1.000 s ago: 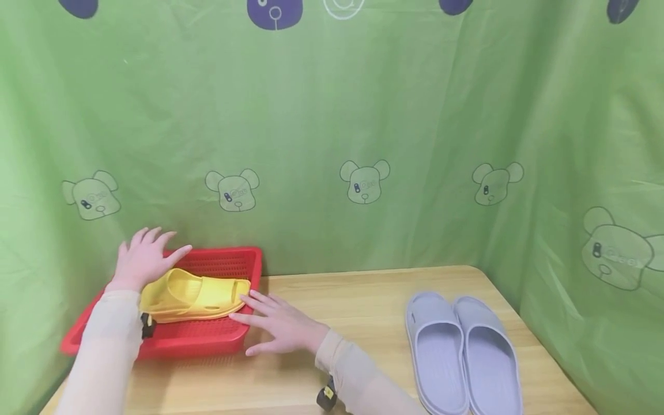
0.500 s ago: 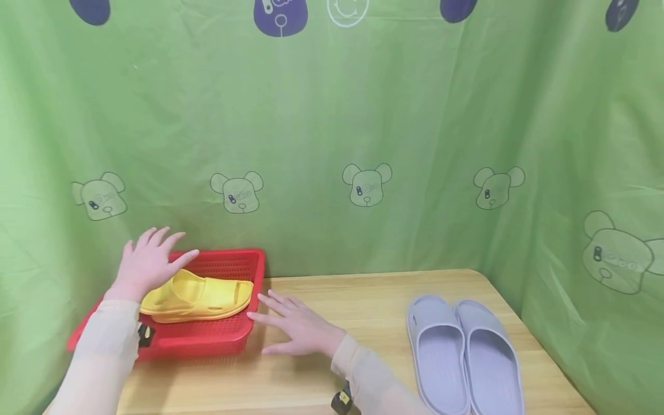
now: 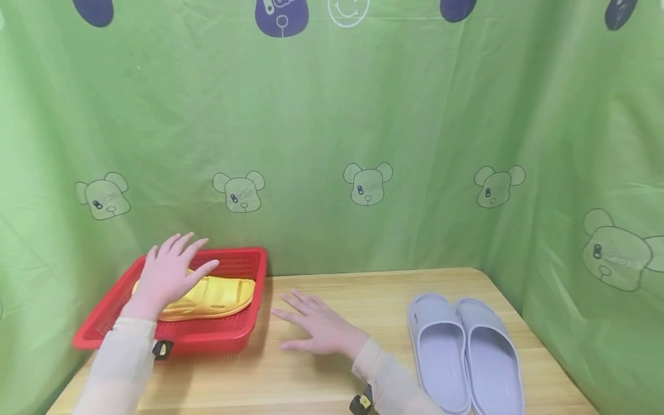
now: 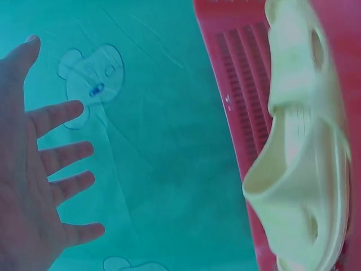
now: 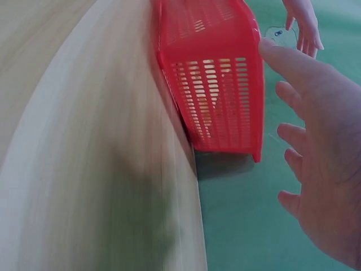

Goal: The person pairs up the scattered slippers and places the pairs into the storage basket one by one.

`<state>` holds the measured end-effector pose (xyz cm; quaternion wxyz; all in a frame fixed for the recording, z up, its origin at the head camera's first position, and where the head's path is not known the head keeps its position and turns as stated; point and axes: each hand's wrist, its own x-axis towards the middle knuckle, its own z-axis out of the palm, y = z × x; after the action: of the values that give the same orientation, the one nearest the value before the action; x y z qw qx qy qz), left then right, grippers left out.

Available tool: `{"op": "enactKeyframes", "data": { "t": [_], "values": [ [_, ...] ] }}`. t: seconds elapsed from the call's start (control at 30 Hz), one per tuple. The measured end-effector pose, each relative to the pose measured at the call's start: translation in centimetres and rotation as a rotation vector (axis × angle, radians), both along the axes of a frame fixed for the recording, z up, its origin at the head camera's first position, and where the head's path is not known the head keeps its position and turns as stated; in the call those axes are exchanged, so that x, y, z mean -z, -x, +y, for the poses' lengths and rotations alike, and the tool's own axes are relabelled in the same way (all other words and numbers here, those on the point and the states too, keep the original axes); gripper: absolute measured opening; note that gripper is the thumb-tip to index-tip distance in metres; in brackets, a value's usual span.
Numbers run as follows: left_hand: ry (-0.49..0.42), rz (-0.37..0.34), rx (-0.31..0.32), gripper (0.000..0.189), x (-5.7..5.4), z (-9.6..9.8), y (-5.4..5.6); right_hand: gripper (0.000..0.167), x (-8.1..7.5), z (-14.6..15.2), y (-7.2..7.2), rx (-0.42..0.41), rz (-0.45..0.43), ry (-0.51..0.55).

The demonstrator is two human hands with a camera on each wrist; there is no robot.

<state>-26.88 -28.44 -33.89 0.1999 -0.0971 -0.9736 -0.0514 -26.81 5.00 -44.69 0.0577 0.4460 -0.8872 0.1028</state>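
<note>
Yellow slippers (image 3: 218, 295) lie in a red plastic basket (image 3: 207, 344) on the left of the table; the left wrist view shows a slipper (image 4: 304, 186) close up. Over the basket my left hand (image 3: 167, 279) is spread with nothing in it, covering part of the slippers in the head view. My right hand (image 3: 324, 325) hovers above the tabletop, right of the basket, its fingers apart and holding nothing. In the right wrist view the basket's slotted side wall (image 5: 214, 101) faces the right palm (image 5: 333, 164).
A pair of grey-lavender slippers (image 3: 441, 357) stands side by side at the right of the wooden table (image 3: 311, 386). Green curtain (image 3: 311, 115) with bear prints hangs behind and along both sides. Each wrist wears a small black camera.
My right hand has drawn away from the basket to the right. The left hand has shifted slightly right over the basket. The grey-lavender slippers have stayed put.
</note>
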Motion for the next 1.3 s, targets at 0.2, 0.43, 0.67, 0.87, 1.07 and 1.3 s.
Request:
{"op": "enactKeyframes", "data": {
  "t": [0.2,0.43,0.67,0.87,1.07,1.3],
  "values": [
    [-0.038,0.027,0.042,0.065,1.3,1.5,-0.8,0.069,0.5,1.5,-0.2,0.031,-0.002,0.015],
    [-0.108,0.047,0.090,0.062,2.7,3.4,-1.4,0.067,0.5,2.9,-0.7,0.058,-0.002,0.060],
    [-0.182,0.110,0.147,0.055,3.8,5.3,-1.8,0.060,0.0,4.0,-1.5,0.074,0.034,0.090],
    [-0.249,0.183,0.214,0.045,4.7,6.8,-2.2,0.055,0.0,5.0,-1.9,0.064,0.091,0.104],
    [-0.249,0.344,0.324,0.035,5.9,8.3,-1.9,0.049,0.0,6.2,-2.2,0.046,0.206,0.135],
    [-0.217,0.468,0.457,0.027,6.7,10.2,-1.3,0.045,-0.6,7.9,-2.5,0.058,0.249,0.160]
  ]
}}
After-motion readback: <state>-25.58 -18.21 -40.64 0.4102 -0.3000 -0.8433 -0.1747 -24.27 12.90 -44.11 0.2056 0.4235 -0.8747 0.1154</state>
